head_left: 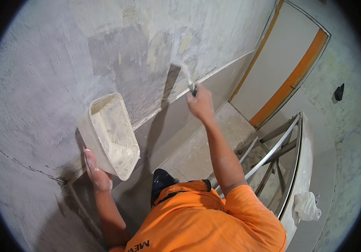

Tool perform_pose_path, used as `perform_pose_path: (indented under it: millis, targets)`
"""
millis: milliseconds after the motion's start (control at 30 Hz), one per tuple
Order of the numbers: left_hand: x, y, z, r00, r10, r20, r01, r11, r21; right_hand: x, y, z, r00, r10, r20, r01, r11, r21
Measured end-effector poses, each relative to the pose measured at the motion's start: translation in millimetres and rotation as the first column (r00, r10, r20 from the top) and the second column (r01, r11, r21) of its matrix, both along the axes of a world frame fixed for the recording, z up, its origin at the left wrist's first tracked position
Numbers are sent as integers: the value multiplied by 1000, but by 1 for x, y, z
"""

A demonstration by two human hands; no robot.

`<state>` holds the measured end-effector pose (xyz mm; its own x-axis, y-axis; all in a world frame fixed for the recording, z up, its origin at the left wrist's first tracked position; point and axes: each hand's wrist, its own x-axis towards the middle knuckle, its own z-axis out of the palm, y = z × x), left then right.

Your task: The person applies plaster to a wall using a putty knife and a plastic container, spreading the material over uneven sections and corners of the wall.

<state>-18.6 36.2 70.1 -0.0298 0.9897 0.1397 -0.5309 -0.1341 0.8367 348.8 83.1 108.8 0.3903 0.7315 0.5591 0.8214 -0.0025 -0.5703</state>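
Orange shirt [197,218] bears black lettering [139,246]. We see the left hand [99,172] supporting a pale tub [97,136], the right hand [201,103] gripping a dark-handled tool [187,75].

Floor [231,126]: pale, tiled; occupied by one metal frame [274,150]. At the frame's pale edge, one crumpled bag [307,206] is carried.

left grip [99,175] cupped; left forearm [110,214] angled forward; right grip [200,103] curled; right arm [222,153] outstretched
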Motion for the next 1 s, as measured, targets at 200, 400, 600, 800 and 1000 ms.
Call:
perform_pose_path:
  millis: [200, 400, 600, 800, 1000]
  targets:
    - [7, -4, 3, 999, 27, 33, -25, 998, -60, 27, 60, 66, 994, -70, -79, 75, 996, 54]
    - [13, -11, 8, 998, 9, 57, -2, 993, -122, -19, 56, -30, 993, 109, 49, -98, 979, -178]
    - [15, -10, 12, 997, -11, 76, 18, 995, -95, -15, -8, -60, 989, 145, 7, -129, 902, -412]
    - [9, -8, 11, 996, -49, 78, 52, 998, -31, 5, 12, -20, 986, 141, -88, -157, 965, -211]
    - [25, -9, 15, 992, -61, 106, 66, 997, -42, -10, 77, -67, 953, 13, 303, -47, 993, 107]
